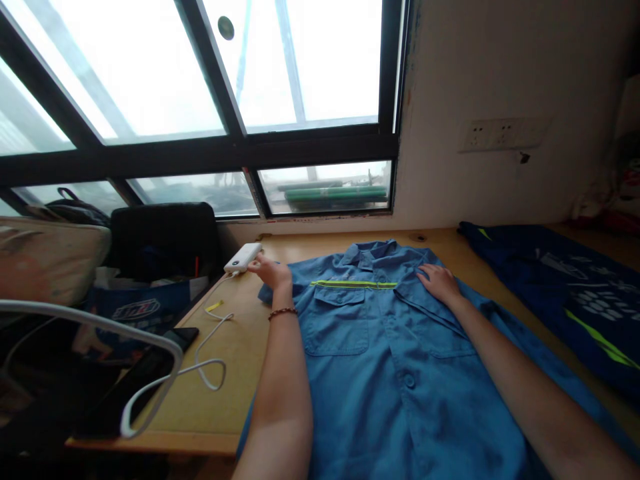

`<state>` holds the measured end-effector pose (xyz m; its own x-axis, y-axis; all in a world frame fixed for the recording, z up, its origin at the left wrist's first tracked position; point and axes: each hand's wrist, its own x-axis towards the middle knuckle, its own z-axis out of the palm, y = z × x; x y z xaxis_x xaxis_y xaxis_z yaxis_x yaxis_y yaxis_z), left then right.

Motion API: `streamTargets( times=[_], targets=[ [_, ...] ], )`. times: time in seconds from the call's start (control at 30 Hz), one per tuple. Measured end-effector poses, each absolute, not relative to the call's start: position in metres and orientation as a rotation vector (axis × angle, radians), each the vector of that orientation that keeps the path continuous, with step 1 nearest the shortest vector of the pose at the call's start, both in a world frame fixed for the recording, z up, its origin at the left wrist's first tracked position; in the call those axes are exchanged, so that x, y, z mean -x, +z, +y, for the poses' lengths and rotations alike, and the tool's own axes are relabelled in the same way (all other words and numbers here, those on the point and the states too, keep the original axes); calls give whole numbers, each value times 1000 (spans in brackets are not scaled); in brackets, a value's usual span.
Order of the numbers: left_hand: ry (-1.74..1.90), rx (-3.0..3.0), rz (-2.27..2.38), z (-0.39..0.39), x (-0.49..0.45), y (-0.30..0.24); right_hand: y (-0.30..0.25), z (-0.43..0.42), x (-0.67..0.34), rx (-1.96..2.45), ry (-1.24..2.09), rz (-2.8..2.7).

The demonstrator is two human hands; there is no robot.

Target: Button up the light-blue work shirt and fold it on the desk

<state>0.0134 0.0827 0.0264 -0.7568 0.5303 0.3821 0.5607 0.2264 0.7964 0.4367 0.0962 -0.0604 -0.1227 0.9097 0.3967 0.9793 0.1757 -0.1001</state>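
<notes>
A blue work shirt [380,360] with a yellow-green chest stripe lies front up on the wooden table [230,373], collar toward the window. My left hand [270,270] reaches past the shirt's left shoulder and its fingertips touch a white power bank [243,257]; the fingers are loosely extended. My right hand [440,281] lies flat and open on the shirt's right shoulder, fingers spread. A bead bracelet sits on my left wrist.
A white cable [207,353] runs from the power bank across the table's left part. A dark blue garment [565,293] lies at the right. Left of the table are a black bag [163,240], a pillow [47,257] and a white curved bar [100,327]. The window is behind.
</notes>
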Motion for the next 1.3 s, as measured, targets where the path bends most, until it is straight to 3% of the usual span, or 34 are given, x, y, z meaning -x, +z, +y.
streamTargets(
  times=[0.13,0.23,0.3,0.37,0.47,0.53,0.63,0.7,0.83,1.07,1.3],
  targets=[
    [-1808,1389,-2457,78,-26,75,-61,97,-437,1795,-257,-2094],
    [-2242,2262,-2325,57,-48,110,-63,98,-438,1798,-253,-2098],
    [-2264,2936,-2015,41,-61,126,-64,99,-438,1801,-244,-2099],
    [-2138,3167,-1892,35,-67,131,-64,99,-438,1802,-231,-2098],
    [-1750,2667,-2254,48,-60,118,-63,98,-438,1800,-221,-2095],
    [-1176,2331,-2455,65,-52,101,-62,98,-437,1807,-213,-2091],
    [-470,2305,-2537,87,-48,72,-60,96,-436,1823,-191,-2087],
    [-280,2442,-2546,94,-57,51,-59,95,-435,1826,-185,-2090],
    [-186,2467,-2532,100,-88,5,-58,95,-434,1821,-191,-2110],
    [-357,2236,-2320,108,-108,-41,-60,95,-433,1924,-166,-2115],
    [-950,1590,-2640,108,-97,-29,-57,94,-436,2026,-210,-1814]
  ],
)
